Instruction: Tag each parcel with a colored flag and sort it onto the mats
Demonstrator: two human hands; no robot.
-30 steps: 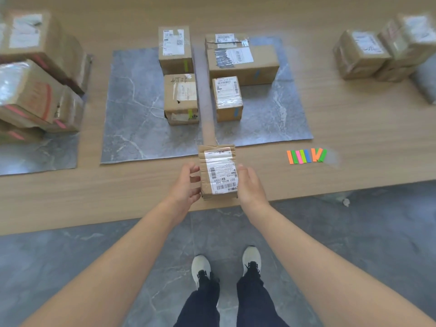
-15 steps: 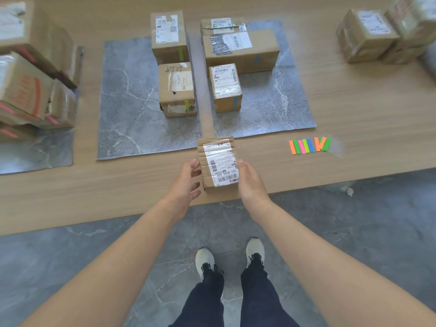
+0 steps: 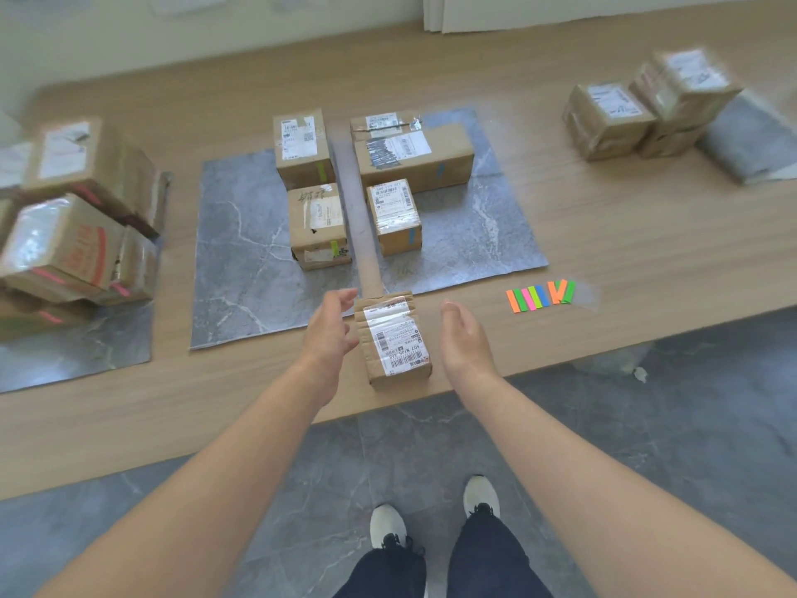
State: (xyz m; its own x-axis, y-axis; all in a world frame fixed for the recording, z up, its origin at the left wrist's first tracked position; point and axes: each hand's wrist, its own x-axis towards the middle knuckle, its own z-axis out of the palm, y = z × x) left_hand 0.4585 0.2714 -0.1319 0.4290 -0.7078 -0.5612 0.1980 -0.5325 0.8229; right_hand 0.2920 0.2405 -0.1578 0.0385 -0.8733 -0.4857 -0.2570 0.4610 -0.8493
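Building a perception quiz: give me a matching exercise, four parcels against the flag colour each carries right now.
Parcels
1. brown cardboard parcel with handwriting on top, on the left-centre grey mat
2. small brown cardboard parcel on the right-centre grey mat
3. nearest brown cardboard parcel, on the wooden table
4. stacked brown cardboard parcels, far left

Flags
A. blue flag
B. none visible
C. green flag
D. pink flags

Pairs: 1-C, 2-A, 3-B, 4-D

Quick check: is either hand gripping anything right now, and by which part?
Nothing is held. The left hand and right hand are open either side of the small parcel on the table.
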